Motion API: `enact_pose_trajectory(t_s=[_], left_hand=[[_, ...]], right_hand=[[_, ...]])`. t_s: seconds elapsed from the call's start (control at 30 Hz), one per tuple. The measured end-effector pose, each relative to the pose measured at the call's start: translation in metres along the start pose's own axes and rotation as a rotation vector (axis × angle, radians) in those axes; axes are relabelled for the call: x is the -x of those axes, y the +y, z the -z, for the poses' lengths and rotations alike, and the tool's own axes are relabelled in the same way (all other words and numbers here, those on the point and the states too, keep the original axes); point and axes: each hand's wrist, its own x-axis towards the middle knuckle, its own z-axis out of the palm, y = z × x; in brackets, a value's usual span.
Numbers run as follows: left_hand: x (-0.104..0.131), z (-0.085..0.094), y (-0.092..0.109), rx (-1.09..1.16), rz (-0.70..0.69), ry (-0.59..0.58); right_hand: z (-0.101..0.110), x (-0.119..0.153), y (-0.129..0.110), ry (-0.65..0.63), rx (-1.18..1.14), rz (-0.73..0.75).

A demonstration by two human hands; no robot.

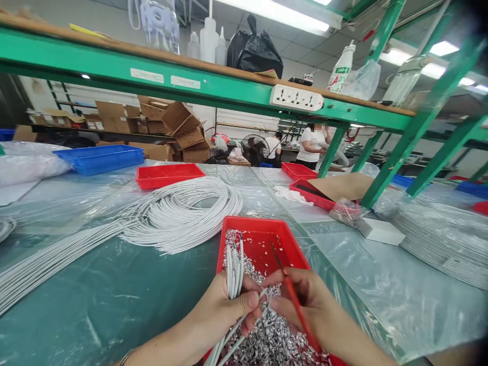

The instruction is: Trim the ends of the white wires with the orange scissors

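A bundle of white cables (pixel 235 272) stands in my left hand (pixel 232 307), whose fingers are closed round it; one cable end sticks out between thumb and fingertips. My right hand (pixel 305 300) is closed on a red-handled tool (pixel 295 302) with a thin dark tip pointing up and away. Its thumb and forefinger are close to that cable end; whether they touch it I cannot tell. Both hands are over a red tray (pixel 301 249), which holds a heap of shiny silver scraps (pixel 272 333) and small pale bits.
Coiled white cables (pixel 190 213) lie on the green table at the left. Behind are a second red tray (pixel 170 175) and a blue tray (pixel 101 159). A white box (pixel 381 230) is at the right. A green shelf beam (pixel 229 91) crosses above; two people are in the background.
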Motion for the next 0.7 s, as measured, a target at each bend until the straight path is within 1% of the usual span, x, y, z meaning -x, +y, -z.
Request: enact_pose_trajectory(t_s=[0.07, 0.13, 0.23, 0.33, 0.43, 0.5, 0.6, 0.63, 0.7], left_hand=[[0.000, 0.002, -0.003, -0.043, -0.033, -0.014], [-0.002, 0.005, -0.006, -0.094, -0.067, -0.026], [-0.005, 0.009, -0.010, -0.215, -0.075, -0.041], [-0.006, 0.011, -0.012, -0.278, -0.083, -0.035], [-0.005, 0.011, -0.012, -0.236, -0.089, -0.041], [-0.003, 0.010, -0.011, -0.179, -0.079, -0.101], [-0.003, 0.008, -0.009, -0.070, -0.067, -0.236], [-0.003, 0.007, -0.009, -0.034, -0.062, -0.264], [-0.005, 0.006, -0.009, 0.030, -0.049, -0.284]], right_hand=[[-0.011, -0.006, -0.001, 0.041, -0.113, 0.044], [-0.018, -0.008, -0.002, 0.085, -0.175, 0.040], [-0.019, -0.007, -0.002, 0.121, -0.219, 0.026], [-0.017, -0.005, 0.000, 0.136, -0.240, 0.059], [-0.018, -0.002, -0.001, 0.089, -0.296, 0.098], [-0.021, -0.001, -0.001, 0.036, -0.365, 0.091], [-0.025, -0.001, 0.004, -0.028, -0.536, 0.022], [-0.026, -0.002, 0.007, -0.054, -0.600, -0.014], [-0.026, -0.004, 0.013, -0.105, -0.707, -0.090]])
